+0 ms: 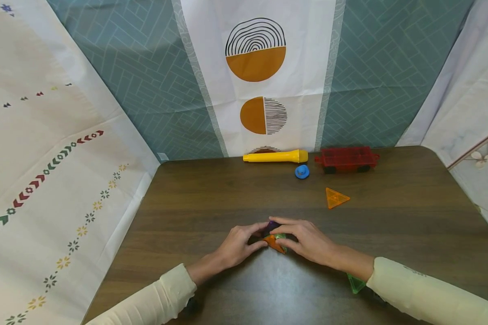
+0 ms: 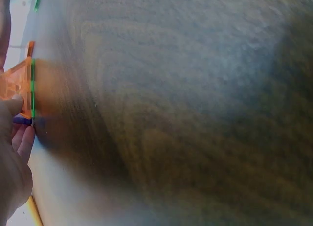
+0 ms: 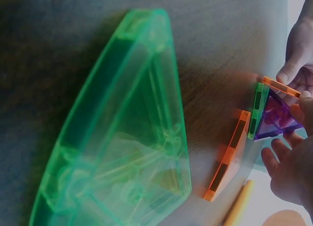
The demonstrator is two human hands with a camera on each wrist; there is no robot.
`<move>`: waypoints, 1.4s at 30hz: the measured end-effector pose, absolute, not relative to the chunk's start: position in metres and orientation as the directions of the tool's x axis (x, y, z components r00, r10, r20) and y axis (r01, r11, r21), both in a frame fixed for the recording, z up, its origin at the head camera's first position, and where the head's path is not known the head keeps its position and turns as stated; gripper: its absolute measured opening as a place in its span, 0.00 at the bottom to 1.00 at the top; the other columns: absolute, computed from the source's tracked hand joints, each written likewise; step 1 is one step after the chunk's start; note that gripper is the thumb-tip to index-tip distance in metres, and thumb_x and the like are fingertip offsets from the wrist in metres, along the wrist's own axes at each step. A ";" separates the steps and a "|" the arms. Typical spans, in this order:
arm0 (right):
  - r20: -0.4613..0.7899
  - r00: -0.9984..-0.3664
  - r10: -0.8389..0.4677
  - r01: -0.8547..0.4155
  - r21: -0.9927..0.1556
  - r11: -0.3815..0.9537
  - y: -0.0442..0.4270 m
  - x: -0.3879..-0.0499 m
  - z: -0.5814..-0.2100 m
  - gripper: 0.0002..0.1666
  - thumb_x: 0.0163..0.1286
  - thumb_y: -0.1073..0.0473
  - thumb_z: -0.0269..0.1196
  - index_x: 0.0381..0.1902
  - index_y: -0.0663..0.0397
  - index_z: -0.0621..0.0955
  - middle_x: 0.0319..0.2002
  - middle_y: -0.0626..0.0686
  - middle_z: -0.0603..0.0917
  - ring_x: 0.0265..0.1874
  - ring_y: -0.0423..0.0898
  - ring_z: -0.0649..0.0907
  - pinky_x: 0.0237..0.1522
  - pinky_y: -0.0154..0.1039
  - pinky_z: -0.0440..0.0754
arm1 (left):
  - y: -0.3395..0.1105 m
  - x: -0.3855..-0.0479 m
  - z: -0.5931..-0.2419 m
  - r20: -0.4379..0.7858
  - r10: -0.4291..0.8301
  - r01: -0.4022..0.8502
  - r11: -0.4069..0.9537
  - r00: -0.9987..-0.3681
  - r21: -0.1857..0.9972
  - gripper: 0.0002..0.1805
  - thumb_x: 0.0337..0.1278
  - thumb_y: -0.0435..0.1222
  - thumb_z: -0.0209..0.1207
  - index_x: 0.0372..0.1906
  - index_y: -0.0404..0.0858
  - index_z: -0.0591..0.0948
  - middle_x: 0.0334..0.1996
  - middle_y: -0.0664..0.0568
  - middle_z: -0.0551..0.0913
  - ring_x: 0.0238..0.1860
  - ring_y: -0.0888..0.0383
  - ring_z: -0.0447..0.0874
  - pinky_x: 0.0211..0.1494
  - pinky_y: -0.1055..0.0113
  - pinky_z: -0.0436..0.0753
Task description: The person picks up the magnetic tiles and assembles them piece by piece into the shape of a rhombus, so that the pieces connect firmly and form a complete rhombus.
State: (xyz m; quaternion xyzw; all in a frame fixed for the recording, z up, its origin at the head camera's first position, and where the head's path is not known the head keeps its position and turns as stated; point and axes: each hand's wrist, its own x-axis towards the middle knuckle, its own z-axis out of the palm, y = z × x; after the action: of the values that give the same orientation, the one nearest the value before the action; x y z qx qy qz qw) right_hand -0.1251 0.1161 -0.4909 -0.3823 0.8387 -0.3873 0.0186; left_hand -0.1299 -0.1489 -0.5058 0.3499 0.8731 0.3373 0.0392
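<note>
Between both hands, several translucent triangular magnetic tiles lean together at the table's middle. A green tile (image 3: 257,106) lies flat at the bottom. An orange tile (image 1: 273,243) rises tilted on the near side, and a purple tile (image 1: 270,227) leans on the far side. My left hand (image 1: 237,246) pinches the pair from the left, thumb on orange and fingers by purple, as the left wrist view shows. From the right, my right hand (image 1: 309,241) curves its fingers and thumb about the same tiles. Its fingers partly cover the tiles in the head view.
A loose green triangular tile (image 1: 355,283) lies under my right forearm. Farther back is a loose orange tile (image 1: 335,198). Along the rear edge are a yellow toy microphone (image 1: 274,156), a small blue hat-shaped piece (image 1: 302,171) and a red wheeled toy base (image 1: 347,158).
</note>
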 end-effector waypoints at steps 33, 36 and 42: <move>0.266 -0.736 -0.623 -0.615 -0.646 0.451 0.114 -0.124 -0.488 0.14 0.76 0.61 0.69 0.56 0.55 0.91 0.67 0.55 0.83 0.61 0.50 0.85 0.53 0.46 0.88 | -0.145 -0.128 -0.506 0.245 0.662 0.677 0.538 -0.708 0.503 0.23 0.71 0.35 0.68 0.68 0.39 0.83 0.59 0.50 0.88 0.59 0.57 0.87 0.58 0.65 0.86; 0.257 -0.741 -0.620 -0.607 -0.652 0.454 0.114 -0.124 -0.488 0.14 0.76 0.61 0.69 0.56 0.55 0.90 0.67 0.56 0.83 0.61 0.50 0.85 0.53 0.45 0.88 | -0.145 -0.128 -0.506 0.248 0.660 0.676 0.536 -0.709 0.505 0.23 0.71 0.35 0.69 0.67 0.39 0.83 0.59 0.50 0.88 0.58 0.57 0.87 0.58 0.65 0.86; 0.259 -0.744 -0.616 -0.607 -0.648 0.460 0.113 -0.124 -0.488 0.15 0.76 0.61 0.69 0.57 0.55 0.90 0.67 0.55 0.83 0.60 0.50 0.86 0.52 0.44 0.88 | -0.146 -0.129 -0.508 0.251 0.659 0.677 0.538 -0.709 0.502 0.23 0.70 0.35 0.69 0.67 0.40 0.84 0.59 0.51 0.88 0.58 0.58 0.87 0.58 0.65 0.86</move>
State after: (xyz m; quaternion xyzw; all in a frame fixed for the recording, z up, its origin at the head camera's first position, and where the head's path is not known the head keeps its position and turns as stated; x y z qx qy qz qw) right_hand -0.1238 0.1132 -0.4882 -0.3578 0.8544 -0.3768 0.0060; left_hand -0.1293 -0.1464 -0.5082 0.3810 0.8768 0.2931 -0.0156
